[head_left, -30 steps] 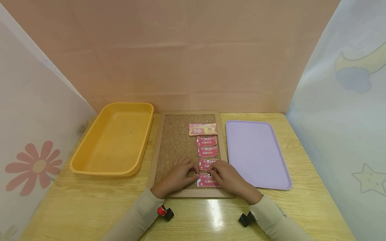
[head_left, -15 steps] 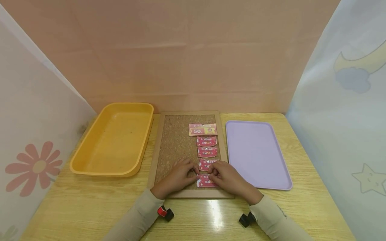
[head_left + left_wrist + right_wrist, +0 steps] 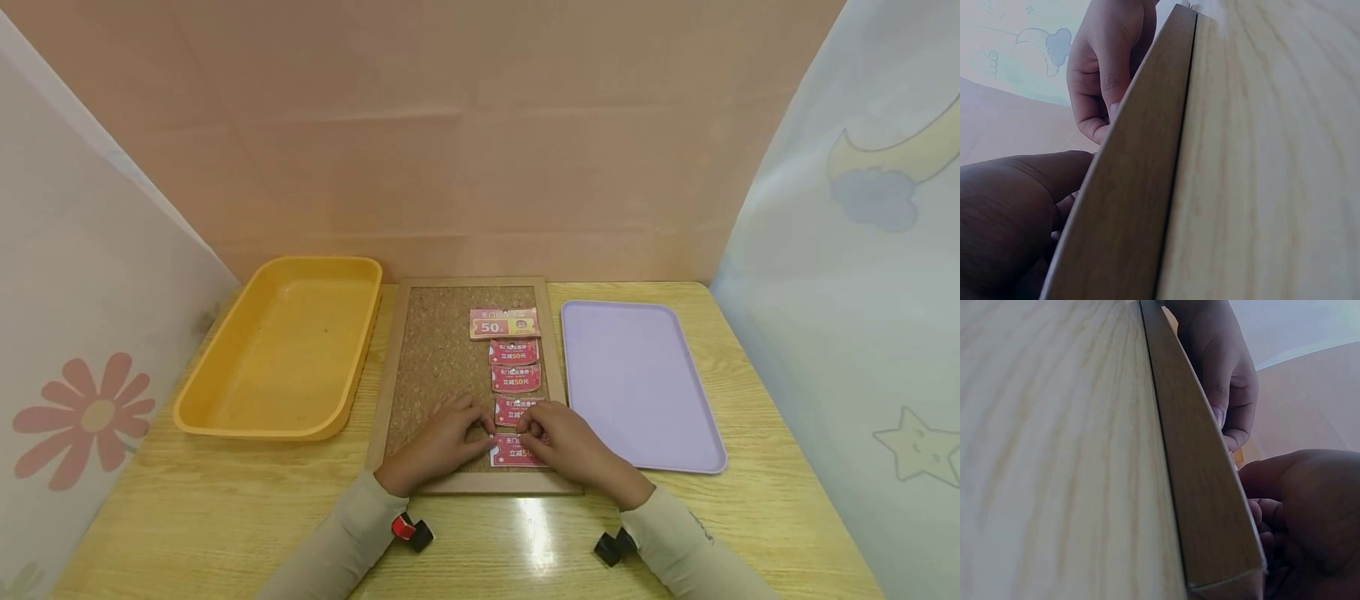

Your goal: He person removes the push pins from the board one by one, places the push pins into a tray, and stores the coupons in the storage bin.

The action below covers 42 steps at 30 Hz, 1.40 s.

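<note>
A column of pink coupons runs down the right side of a framed cork board (image 3: 442,350), small pins at their top edges. My left hand (image 3: 442,437) holds the left edge of the lowest coupon (image 3: 506,452) between thumb and index finger. At that coupon's top edge, my right hand (image 3: 566,442) brings curled thumb and index finger together over the pin, which they hide. The right hand also covers the coupon's right part and overlaps the coupon above (image 3: 510,411). In both wrist views the board's wooden frame (image 3: 1129,169) blocks the fingertips.
A deep yellow tray (image 3: 197,425) stands left of the board, and a flat lilac tray (image 3: 630,375) lies to its right. All rest on a wood-grain table (image 3: 480,550). A pinkish-brown backdrop (image 3: 480,142) rises behind, with printed cloth walls at both sides.
The right thumb and index finger have shifted slightly over the lowest coupon's top edge and now cover the pin seen there a second ago. The left hand stays put.
</note>
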Each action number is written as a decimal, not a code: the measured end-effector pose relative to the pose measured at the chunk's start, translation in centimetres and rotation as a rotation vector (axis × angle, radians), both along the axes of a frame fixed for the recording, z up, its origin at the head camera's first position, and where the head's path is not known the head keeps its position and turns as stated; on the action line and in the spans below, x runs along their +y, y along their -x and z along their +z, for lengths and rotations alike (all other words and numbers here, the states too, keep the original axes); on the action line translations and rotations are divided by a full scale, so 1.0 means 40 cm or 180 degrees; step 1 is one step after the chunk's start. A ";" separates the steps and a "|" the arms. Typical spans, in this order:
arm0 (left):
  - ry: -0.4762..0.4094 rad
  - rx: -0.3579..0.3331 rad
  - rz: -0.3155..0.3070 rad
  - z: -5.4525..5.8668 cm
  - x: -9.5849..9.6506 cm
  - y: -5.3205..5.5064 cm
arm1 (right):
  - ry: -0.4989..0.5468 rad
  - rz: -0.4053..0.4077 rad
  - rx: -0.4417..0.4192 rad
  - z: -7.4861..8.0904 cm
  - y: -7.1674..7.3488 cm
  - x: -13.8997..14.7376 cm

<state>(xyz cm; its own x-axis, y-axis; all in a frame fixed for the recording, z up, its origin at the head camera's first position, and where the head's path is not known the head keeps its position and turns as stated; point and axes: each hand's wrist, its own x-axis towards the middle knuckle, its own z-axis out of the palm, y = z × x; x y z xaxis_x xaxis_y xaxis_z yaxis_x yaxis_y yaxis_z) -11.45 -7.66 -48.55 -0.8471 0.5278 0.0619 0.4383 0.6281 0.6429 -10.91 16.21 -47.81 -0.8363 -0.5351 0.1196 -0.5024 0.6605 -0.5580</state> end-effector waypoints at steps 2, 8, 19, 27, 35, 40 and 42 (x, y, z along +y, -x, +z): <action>-0.0009 0.0008 -0.0006 0.000 0.000 0.000 | -0.0005 -0.0001 0.0002 -0.001 0.000 0.000; -0.0024 0.0064 -0.0018 -0.006 -0.001 0.000 | 0.0007 0.0027 0.0041 -0.002 0.000 0.001; -0.0045 0.0063 -0.0021 -0.011 -0.002 0.002 | 0.0006 0.0049 0.0087 0.002 0.001 -0.001; -0.0019 -0.0008 -0.0017 -0.013 -0.003 0.003 | 0.0002 0.0057 0.0104 -0.002 0.001 0.001; -0.0025 0.0065 -0.0016 -0.012 -0.002 0.001 | -0.0009 0.0059 0.0109 -0.004 0.000 0.002; -0.0042 0.0072 -0.0016 -0.012 -0.001 0.001 | -0.0001 0.0075 0.0120 -0.002 0.000 0.002; -0.0048 0.0074 -0.0017 -0.012 -0.002 0.002 | 0.0002 0.0082 0.0122 -0.001 0.001 0.002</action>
